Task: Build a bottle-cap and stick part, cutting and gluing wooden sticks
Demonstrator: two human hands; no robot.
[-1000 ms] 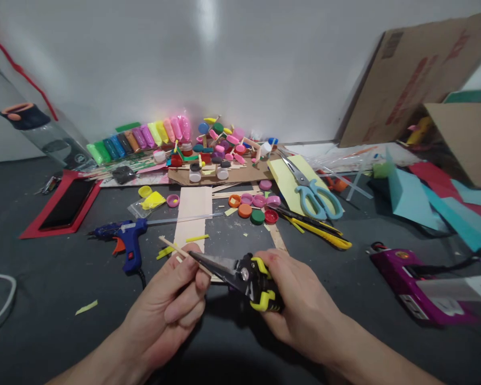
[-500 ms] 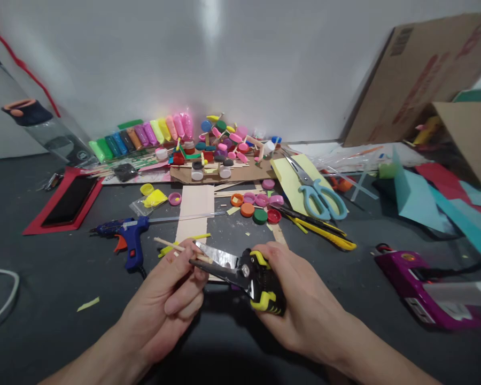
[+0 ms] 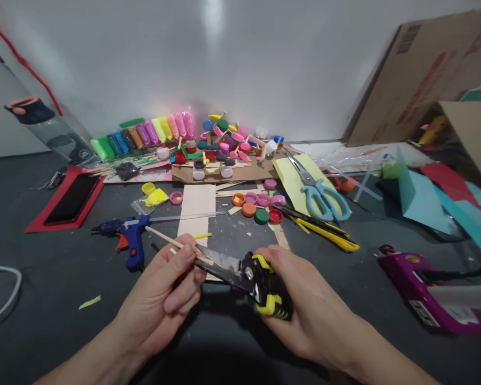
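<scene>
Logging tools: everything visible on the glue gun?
The glue gun is dark blue, plastic-looking, with an orange trigger, a red switch on the grip and a narrow nozzle pointing left. It lies on its side on the table, unheld. A clear glue stick runs out of its back, across the pale strip. The wooden stick in the left hand meets it in view; contact unclear. Power state: can't tell.

Stick (image 3: 162,235) in left hand (image 3: 164,299), snips (image 3: 249,274) in right hand (image 3: 304,302). Glue gun (image 3: 133,235) on table (image 3: 60,262), left of flat strip (image 3: 199,199). Phone (image 3: 72,199) on bottom paper (image 3: 35,223), far left. Water bottle (image 3: 58,136) behind phone. Clay packs (image 3: 137,138) right of bottle, near wall (image 3: 144,59). Caps (image 3: 249,209) right of strip. Scissors (image 3: 312,183) partly on other paper (image 3: 285,174), right of caps. Craft knife (image 3: 340,240) before scissors. Cardboard (image 3: 420,88) back right.
</scene>
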